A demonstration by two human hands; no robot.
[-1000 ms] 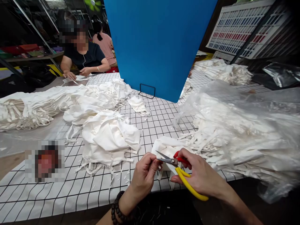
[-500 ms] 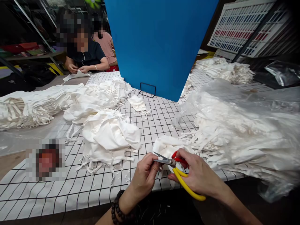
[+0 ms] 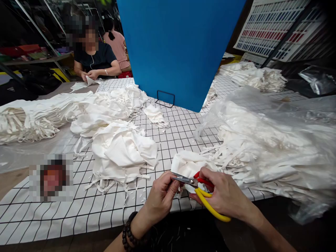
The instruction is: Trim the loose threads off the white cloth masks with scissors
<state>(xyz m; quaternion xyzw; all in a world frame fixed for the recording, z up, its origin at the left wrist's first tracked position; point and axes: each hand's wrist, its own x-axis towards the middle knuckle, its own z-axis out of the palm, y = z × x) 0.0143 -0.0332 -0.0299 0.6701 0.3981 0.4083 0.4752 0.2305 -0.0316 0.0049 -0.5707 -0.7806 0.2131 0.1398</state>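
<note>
My right hand grips scissors with one red and one yellow handle. The blades point left and lie nearly closed at the fingertips of my left hand. That hand is closed in a pinch on part of a white fabric piece, which lies at the table's front edge behind the scissors. What exactly sits between the blades is too small to make out. Just left of my hands a heap of white fabric pieces with thin straps rests on the checked tablecloth, with small white clippings scattered beside it.
A clear plastic bag full of white strapped pieces covers the right side. A tall blue board stands mid-table in a black wire stand. More white stacks lie at left. Across the table a person handles white cloth.
The scissor blades have closed from a wider gap at my left fingertips. Both hands stay in nearly the same place. The person across has lifted part of the white cloth.
</note>
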